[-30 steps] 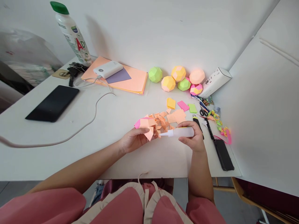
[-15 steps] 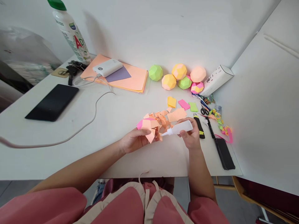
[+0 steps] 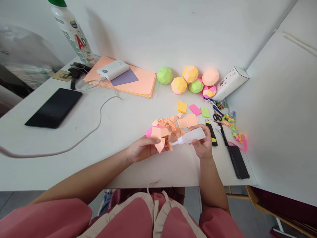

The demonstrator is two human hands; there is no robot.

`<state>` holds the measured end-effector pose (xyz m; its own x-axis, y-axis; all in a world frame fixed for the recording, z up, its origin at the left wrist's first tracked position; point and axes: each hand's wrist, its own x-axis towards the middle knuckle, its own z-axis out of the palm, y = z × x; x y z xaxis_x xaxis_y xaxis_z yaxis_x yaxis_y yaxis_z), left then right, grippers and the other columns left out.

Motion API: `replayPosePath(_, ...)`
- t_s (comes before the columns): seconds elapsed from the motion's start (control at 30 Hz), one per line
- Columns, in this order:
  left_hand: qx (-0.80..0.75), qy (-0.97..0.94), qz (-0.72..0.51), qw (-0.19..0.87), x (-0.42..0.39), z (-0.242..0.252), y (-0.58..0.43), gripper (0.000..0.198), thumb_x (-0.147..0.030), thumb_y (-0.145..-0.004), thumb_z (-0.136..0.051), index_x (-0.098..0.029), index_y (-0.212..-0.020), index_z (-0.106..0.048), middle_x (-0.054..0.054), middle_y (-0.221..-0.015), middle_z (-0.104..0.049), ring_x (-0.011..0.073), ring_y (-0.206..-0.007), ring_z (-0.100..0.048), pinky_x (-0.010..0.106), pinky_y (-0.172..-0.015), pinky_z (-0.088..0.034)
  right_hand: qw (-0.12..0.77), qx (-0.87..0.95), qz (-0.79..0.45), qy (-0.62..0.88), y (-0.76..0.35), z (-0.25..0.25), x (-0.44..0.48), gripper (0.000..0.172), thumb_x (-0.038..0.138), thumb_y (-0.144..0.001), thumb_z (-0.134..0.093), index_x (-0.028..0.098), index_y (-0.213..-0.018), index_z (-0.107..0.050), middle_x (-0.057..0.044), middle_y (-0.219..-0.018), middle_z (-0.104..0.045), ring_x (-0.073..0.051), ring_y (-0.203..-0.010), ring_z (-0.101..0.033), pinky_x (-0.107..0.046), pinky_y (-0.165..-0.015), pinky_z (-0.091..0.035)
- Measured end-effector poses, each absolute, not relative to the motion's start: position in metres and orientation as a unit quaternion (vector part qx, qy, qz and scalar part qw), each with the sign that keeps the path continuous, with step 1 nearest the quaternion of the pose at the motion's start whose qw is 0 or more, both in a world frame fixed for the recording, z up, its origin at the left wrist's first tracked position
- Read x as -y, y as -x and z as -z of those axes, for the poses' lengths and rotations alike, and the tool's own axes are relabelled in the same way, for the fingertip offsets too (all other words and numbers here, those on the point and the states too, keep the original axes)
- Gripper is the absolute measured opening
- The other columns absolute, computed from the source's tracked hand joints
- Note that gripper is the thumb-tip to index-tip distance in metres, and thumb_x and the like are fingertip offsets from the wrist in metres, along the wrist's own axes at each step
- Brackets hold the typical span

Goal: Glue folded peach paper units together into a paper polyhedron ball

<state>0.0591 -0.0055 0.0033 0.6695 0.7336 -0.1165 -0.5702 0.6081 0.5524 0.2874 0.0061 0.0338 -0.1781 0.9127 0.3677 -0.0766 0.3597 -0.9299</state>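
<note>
My left hand (image 3: 143, 148) is closed on a partly joined paper model (image 3: 158, 134), peach with a pink patch at its left side. The thumb presses on its front, and the other fingers are mostly behind it. In my right hand (image 3: 203, 145) lies a white glue bottle (image 3: 193, 135), tipped so that its narrow nozzle points left. The nozzle tip is at a peach flap on the model's right side; whether it touches cannot be made out. Just behind the model, several loose peach paper pieces (image 3: 170, 124) lie on the desk.
Several faceted paper balls (image 3: 164, 75) stand along the wall. A utility knife (image 3: 211, 133), scissors (image 3: 217, 117) and a black phone-like case (image 3: 238, 162) lie at the right. To the left are a black tablet (image 3: 54, 108), a white cable (image 3: 91, 129) and a power bank (image 3: 113, 69) on paper sheets.
Both hands keep nearly the same pose, with the glue bottle shifted very slightly to the right. The view has tilted a little.
</note>
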Motion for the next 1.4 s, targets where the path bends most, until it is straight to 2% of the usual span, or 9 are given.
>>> replayPosePath(0.23,-0.166,-0.233,-0.377,0.881,0.0051,-0.0031,-0.0599,0.031,-0.015,-0.078,-0.058,-0.011,-0.108,-0.065,0.008,-0.089,-0.065,0.0229,-0.089,-0.062,0.037,-0.089,-0.046,0.532,0.612,-0.454,0.37,-0.2883,-0.0297,-0.0074,0.04,0.045,-0.073,-0.072,0.026,-0.101,-0.05,-0.004,-0.089,-0.061,-0.019,-0.075,-0.062,-0.036,-0.061,-0.054)
replayPosePath(0.47,-0.169,-0.232,-0.374,0.882,0.0054,-0.0023,-0.0599,0.03,-0.015,-0.077,-0.059,-0.011,-0.106,-0.065,0.008,-0.089,-0.066,0.0239,-0.09,-0.063,0.039,-0.092,-0.045,0.53,0.592,-0.489,0.36,-0.2891,-0.0264,-0.0085,0.04,0.044,-0.074,-0.072,0.027,-0.104,-0.051,-0.003,-0.088,-0.06,-0.015,-0.066,-0.056,-0.027,-0.047,-0.045)
replayPosePath(0.73,-0.166,-0.242,-0.363,0.884,0.0057,-0.0012,-0.0591,0.031,-0.017,-0.079,-0.057,-0.01,-0.108,-0.065,0.011,-0.092,-0.067,0.0245,-0.09,-0.063,0.039,-0.088,-0.046,0.506,0.566,-0.535,0.37,-0.287,-0.0268,-0.0108,0.04,0.043,-0.078,-0.068,0.026,-0.108,-0.048,-0.003,-0.086,-0.059,-0.014,-0.063,-0.053,-0.028,-0.049,-0.043)
replayPosePath(0.87,-0.174,-0.236,-0.358,0.887,0.0055,-0.0013,-0.0593,0.025,-0.018,-0.078,-0.058,-0.011,-0.1,-0.066,0.012,-0.092,-0.068,0.0233,-0.084,-0.064,0.039,-0.087,-0.047,0.499,0.565,-0.541,0.374,-0.2874,-0.0295,-0.0097,0.04,0.043,-0.078,-0.067,0.025,-0.109,-0.049,-0.003,-0.083,-0.058,-0.016,-0.066,-0.055,-0.028,-0.049,-0.041)
replayPosePath(1.03,-0.181,-0.233,-0.372,0.88,0.0047,-0.006,-0.0602,0.027,-0.015,-0.076,-0.059,-0.013,-0.102,-0.066,0.011,-0.098,-0.067,0.0223,-0.087,-0.064,0.038,-0.089,-0.046,0.52,0.566,-0.517,0.378,-0.2879,-0.0281,-0.0093,0.043,0.046,-0.077,-0.067,0.026,-0.11,-0.047,-0.003,-0.087,-0.058,-0.015,-0.065,-0.055,-0.028,-0.05,-0.043)
replayPosePath(1.23,-0.16,-0.251,-0.353,0.887,0.0051,-0.005,-0.0591,0.019,-0.018,-0.079,-0.056,-0.01,-0.092,-0.067,0.014,-0.094,-0.068,0.021,-0.08,-0.063,0.037,-0.086,-0.046,0.51,0.575,-0.518,0.376,-0.2873,-0.0269,-0.0096,0.042,0.044,-0.078,-0.067,0.027,-0.111,-0.047,-0.003,-0.088,-0.059,-0.015,-0.067,-0.056,-0.029,-0.052,-0.045)
replayPosePath(1.4,-0.174,-0.206,-0.349,0.898,0.0078,-0.0055,-0.0587,0.028,-0.017,-0.079,-0.056,-0.01,-0.105,-0.064,0.013,-0.092,-0.068,0.0234,-0.085,-0.064,0.037,-0.084,-0.048,0.5,0.576,-0.534,0.366,-0.2873,-0.0299,-0.0093,0.04,0.042,-0.079,-0.066,0.026,-0.11,-0.048,-0.003,-0.085,-0.059,-0.016,-0.068,-0.057,-0.028,-0.049,-0.044)
